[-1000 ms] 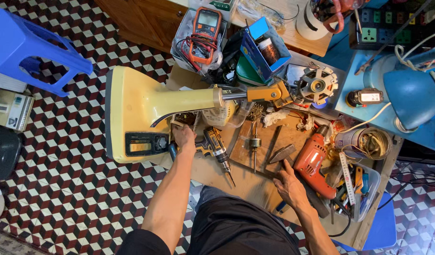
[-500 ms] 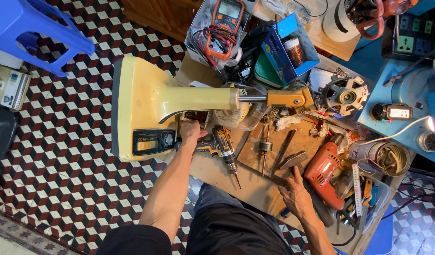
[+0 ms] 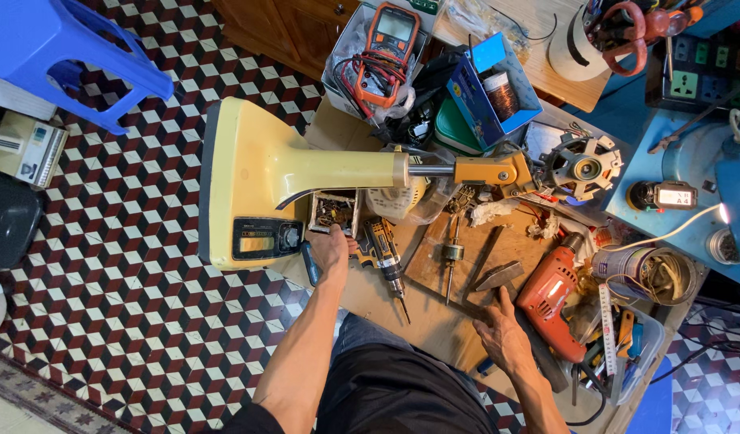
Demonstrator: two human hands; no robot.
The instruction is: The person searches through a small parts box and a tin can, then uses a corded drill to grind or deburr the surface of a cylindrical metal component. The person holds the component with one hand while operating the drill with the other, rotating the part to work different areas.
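My left hand (image 3: 331, 251) reaches to the front edge of a small open box of metal parts (image 3: 335, 210), beside the yellow base of a fan stand (image 3: 241, 185). A dark blue handle (image 3: 309, 265) shows under its palm; whether the hand grips it is unclear. A yellow-and-black cordless drill (image 3: 383, 251) lies just right of that hand. My right hand (image 3: 505, 336) rests flat on the wooden board (image 3: 434, 321) with fingers apart, next to a dark tool handle (image 3: 540, 360) and below a metal wedge (image 3: 498, 276).
A red electric drill (image 3: 547, 293) lies right of my right hand. A motor shaft (image 3: 451, 255), an orange multimeter (image 3: 390, 48), a blue box (image 3: 486, 88) and a bin of tools (image 3: 627, 345) crowd the bench. A blue stool (image 3: 56, 56) stands on the tiled floor.
The view has drifted slightly. Both hands stay in nearly the same places, the left at the parts box and the right on the board.
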